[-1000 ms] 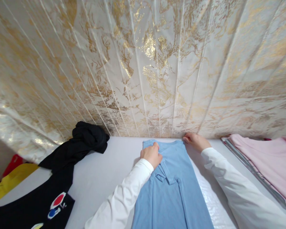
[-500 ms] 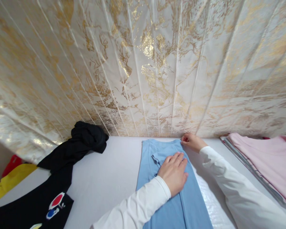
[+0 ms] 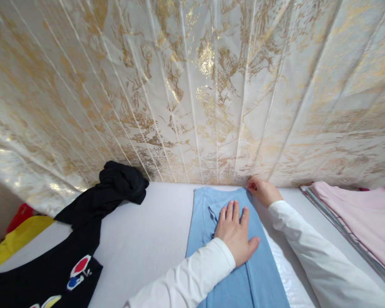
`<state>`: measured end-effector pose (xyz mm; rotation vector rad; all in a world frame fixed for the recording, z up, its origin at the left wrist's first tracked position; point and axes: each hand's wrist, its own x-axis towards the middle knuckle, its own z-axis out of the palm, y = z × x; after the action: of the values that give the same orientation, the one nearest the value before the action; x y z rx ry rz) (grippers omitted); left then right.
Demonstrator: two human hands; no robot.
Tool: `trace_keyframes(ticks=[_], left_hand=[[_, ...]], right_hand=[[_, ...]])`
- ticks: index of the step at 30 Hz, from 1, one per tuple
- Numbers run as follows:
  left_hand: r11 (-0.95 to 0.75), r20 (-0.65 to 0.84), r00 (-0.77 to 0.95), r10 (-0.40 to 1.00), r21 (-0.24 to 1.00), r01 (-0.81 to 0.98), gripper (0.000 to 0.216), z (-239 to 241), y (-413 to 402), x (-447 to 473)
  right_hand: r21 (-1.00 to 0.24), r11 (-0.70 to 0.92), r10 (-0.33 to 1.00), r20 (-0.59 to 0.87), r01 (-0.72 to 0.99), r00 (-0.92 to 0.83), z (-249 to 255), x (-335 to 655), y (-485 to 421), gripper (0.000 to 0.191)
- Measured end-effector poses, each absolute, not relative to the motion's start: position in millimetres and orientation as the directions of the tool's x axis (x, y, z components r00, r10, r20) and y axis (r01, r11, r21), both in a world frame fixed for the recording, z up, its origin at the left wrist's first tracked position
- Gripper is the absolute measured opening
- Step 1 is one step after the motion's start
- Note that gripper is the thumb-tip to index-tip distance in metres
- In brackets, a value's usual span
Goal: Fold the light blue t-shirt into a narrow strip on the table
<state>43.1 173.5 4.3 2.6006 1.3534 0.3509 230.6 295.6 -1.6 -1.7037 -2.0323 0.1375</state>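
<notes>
A light-blue shirt (image 3: 263, 261), folded into a long narrow strip, lies on the white surface with its curved top edge toward the curtain. My left hand (image 3: 235, 237) rests flat on its upper part, fingers spread, holding nothing. Beside the fingers, a small dark mark or cord (image 3: 211, 214) shows on the cloth. My right hand (image 3: 263, 191) is at the shirt's far right corner, thumb and fingers pinched together on its edge. The fingertips partly hide that corner.
A white and gold patterned curtain (image 3: 205, 107) hangs behind the white surface (image 3: 141, 239). On the left lie a black garment with a colourful print (image 3: 51, 273), a crumpled black cloth (image 3: 122, 184) and a yellow cloth (image 3: 22, 235). Folded clothes with a pink shirt (image 3: 356, 209) on top lie right.
My left hand has shifted slightly down the shirt and its fingers have spread and turned more toward the curtain. My right hand stays at the corner. The view has shifted slightly.
</notes>
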Motion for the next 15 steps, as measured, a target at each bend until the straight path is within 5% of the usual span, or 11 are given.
trace_keyframes(ticks=[4, 10, 15], left_hand=[[-0.562, 0.11, 0.555, 0.825, 0.271, 0.782, 0.074, 18.9, 183.4, 28.9], [-0.288, 0.119, 0.268, 0.956, 0.213, 0.934, 0.025, 41.6, 210.5, -7.9], [-0.231, 0.064, 0.222, 0.973, 0.258, 0.938, 0.011, 40.8, 222.4, -18.1]], right_hand=[[-0.361, 0.284, 0.924, 0.35, 0.888, -0.153, 7.8, 227.7, 288.1, 0.015], [-0.358, 0.465, 0.855, 0.42, 0.81, -0.305, 6.6, 186.5, 234.2, 0.031], [-0.248, 0.565, 0.763, 0.519, 0.787, -0.385, -31.4, 158.1, 197.0, 0.044]])
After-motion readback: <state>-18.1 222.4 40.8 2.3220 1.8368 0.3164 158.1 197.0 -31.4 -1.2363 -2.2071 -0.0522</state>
